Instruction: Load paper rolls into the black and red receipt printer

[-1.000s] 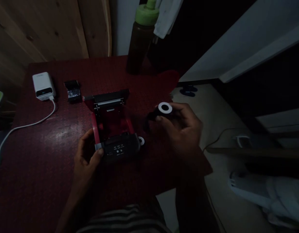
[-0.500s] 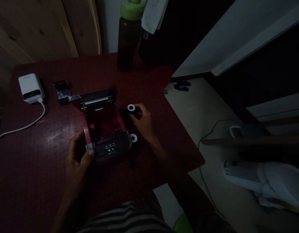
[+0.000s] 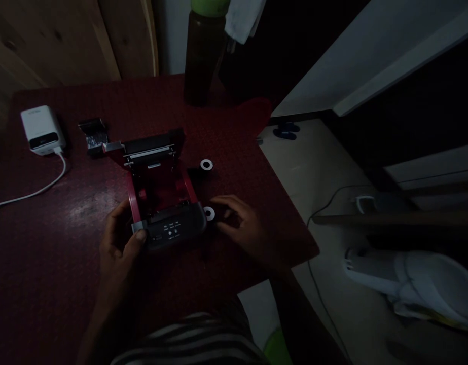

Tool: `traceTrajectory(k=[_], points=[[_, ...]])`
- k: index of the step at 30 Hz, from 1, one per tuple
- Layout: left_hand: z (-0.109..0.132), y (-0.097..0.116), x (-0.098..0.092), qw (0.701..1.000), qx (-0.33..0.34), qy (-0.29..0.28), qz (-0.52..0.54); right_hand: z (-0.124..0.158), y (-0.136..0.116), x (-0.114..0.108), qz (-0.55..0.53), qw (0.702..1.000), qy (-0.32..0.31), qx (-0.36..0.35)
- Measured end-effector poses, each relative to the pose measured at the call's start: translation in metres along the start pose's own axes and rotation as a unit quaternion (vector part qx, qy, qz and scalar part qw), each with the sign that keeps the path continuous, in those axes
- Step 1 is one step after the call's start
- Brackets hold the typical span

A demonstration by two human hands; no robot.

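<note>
A red and black printer (image 3: 173,225) lies on the dark red table with its lid (image 3: 148,152) raised and its inner bay showing. My left hand (image 3: 121,238) grips its front left corner, thumb on top and fingers along the side. To the printer's right lie two small dark rolls with white ring ends, the far roll (image 3: 207,165) standing apart from any hand and the near roll (image 3: 209,213) close against the printer's front right corner. Beside the near roll, my right hand (image 3: 243,225) has thumb and forefinger apart, holding nothing.
A white power bank (image 3: 41,129) with a white cable sits at the table's left. Near it is a small black open part (image 3: 96,137). A tall bottle (image 3: 203,56) with a green lid stands at the back. The table's right edge drops to the floor.
My right hand has let go of the far roll and moved toward me, to the near roll. My left hand stays on the printer. The view has shifted slightly.
</note>
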State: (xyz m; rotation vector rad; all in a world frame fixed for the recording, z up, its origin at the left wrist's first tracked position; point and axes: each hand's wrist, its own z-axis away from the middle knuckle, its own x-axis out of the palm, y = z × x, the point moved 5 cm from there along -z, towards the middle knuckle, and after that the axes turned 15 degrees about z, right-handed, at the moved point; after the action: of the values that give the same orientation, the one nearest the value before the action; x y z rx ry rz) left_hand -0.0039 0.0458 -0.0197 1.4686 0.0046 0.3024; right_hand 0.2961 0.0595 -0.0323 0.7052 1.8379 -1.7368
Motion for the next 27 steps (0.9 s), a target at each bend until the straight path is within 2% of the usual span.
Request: traceTrajectory(k=[4, 6, 8, 10, 13, 15, 17, 19, 23, 27], points=[[0.0, 0.001, 0.001, 1.0, -0.005, 0.003, 0.014, 0.0, -0.006, 0.02, -0.008, 1.0, -0.008, -0.029], [0.0, 0.003, 0.005, 1.0, -0.007, -0.009, 0.018, -0.002, -0.007, 0.019, -0.011, 1.0, -0.003, -0.023], [0.001, 0.006, 0.008, 0.999, -0.004, -0.021, 0.024, -0.003, -0.014, 0.004, -0.001, 1.0, 0.008, -0.012], [0.002, 0.006, 0.009, 0.999, -0.004, -0.027, 0.036, -0.004, -0.032, -0.022, 0.028, 0.999, 0.024, -0.018], [0.003, 0.003, 0.009, 0.998, -0.001, -0.029, 0.05, -0.01, -0.08, -0.056, 0.092, 0.989, 0.037, -0.109], [0.002, 0.0, 0.007, 0.998, 0.006, -0.031, 0.052, -0.02, -0.112, -0.058, 0.142, 0.974, 0.018, -0.177], [0.002, 0.0, 0.006, 0.998, 0.015, -0.028, 0.052, -0.034, -0.136, -0.042, 0.206, 0.95, -0.016, -0.234], [0.002, 0.0, 0.007, 0.998, 0.012, -0.03, 0.045, -0.049, -0.15, -0.017, 0.283, 0.92, -0.064, -0.263], [0.004, 0.003, 0.009, 0.998, 0.001, -0.042, 0.045, -0.072, -0.161, 0.025, 0.412, 0.864, -0.158, -0.242], [0.006, 0.006, 0.01, 0.998, -0.014, -0.039, 0.047, -0.085, -0.165, 0.038, 0.442, 0.849, -0.212, -0.198]])
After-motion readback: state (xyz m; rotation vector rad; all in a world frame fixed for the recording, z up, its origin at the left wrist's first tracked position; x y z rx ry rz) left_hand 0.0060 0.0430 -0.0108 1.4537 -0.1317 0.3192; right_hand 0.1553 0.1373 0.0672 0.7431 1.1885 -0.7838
